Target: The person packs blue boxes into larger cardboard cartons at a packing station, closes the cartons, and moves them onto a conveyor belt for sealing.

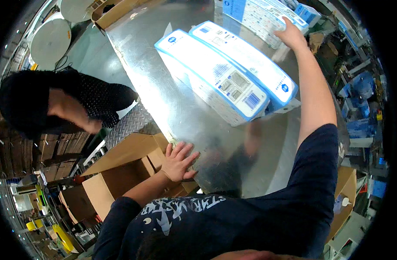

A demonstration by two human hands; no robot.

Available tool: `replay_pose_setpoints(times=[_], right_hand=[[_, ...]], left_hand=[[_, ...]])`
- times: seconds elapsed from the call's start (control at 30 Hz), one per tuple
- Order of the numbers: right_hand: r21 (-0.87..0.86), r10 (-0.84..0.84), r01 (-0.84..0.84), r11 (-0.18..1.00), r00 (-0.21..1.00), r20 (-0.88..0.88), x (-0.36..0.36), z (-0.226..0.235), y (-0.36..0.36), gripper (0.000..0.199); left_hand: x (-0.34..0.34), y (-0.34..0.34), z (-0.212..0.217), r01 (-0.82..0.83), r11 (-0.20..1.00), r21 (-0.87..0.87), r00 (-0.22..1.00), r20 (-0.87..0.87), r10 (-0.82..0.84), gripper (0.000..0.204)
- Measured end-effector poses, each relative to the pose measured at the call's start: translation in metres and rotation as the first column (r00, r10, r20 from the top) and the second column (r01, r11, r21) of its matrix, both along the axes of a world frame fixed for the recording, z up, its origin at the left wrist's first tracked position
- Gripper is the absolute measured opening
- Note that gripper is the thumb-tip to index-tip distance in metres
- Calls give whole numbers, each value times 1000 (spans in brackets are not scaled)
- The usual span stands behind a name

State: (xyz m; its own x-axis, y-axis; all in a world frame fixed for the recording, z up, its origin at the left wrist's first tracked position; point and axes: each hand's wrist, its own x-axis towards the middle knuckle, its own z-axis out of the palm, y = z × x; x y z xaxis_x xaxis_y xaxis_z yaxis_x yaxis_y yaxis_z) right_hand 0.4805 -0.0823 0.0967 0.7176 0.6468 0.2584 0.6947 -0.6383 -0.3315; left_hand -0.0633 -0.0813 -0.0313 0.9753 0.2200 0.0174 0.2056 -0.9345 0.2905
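Observation:
Two long white-and-blue cartons (216,73) lie side by side on a shiny metal table (181,104), printed faces up. At the far right, my right hand (291,37) reaches out and grips the near end of another white-and-blue carton (261,21). Part of that grip is hidden behind the hand. My left hand (180,163) lies palm down on the table's left edge, fingers spread and holding nothing.
An open cardboard box (116,182) stands below the table's left edge. Across on the left is another person in dark clothing (77,95), one arm blurred. Stacked flat cardboard (55,149) sits behind. Another open box (346,190) is at my right.

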Motion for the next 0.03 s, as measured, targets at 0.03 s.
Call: replay_pose_setpoints(times=[0.03], right_hand=[[-24, 22, -24, 999, 997, -71, 8, -3, 9, 71]], left_hand=[[-4, 3, -7, 14, 1000, 22, 999, 33, -15, 65]])
